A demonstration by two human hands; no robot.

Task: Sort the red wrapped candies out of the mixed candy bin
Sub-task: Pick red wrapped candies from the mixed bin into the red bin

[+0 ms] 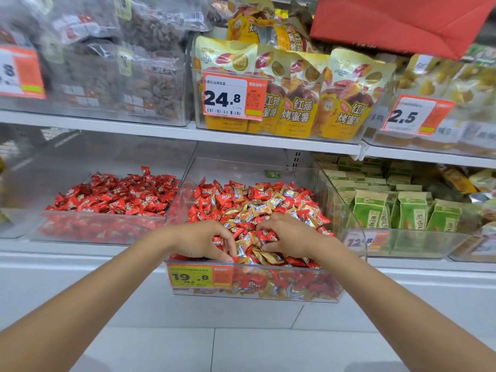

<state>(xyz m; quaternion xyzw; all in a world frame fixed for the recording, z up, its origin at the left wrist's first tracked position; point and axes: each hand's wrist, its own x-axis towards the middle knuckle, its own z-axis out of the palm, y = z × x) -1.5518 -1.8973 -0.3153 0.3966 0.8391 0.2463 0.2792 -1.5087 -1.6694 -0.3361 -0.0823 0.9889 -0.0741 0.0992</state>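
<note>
In the head view, a clear mixed candy bin (237, 170) is seen at the middle of the lower shelf (80, 248), drawn forward past the shelf's edge and filled with red wrapped candies (304, 197) mingled with gold wrapped candies (251, 214). Both bare forearms are stretched into the bin from below. The left hand (204, 240) is laid on the near part of the heap with its fingers curled, and a red candy (218, 241) is held between those fingers and the thumb. The right hand (288, 237) is set just beside it, fingers bent down onto the heap, with another red piece (266, 236) lying between forefinger and thumb; whether that piece is truly gripped cannot be told. An orange price label (200, 276) marked 19.8 is fixed to the bin's front wall. To the left, a second clear bin (102, 232) is filled with red candies only. To the right, green packets (410, 214) are stood in a row. On the shelf above, yellow pouches (295, 108) are ranged behind a label (233, 96) marked 24.8.
</note>
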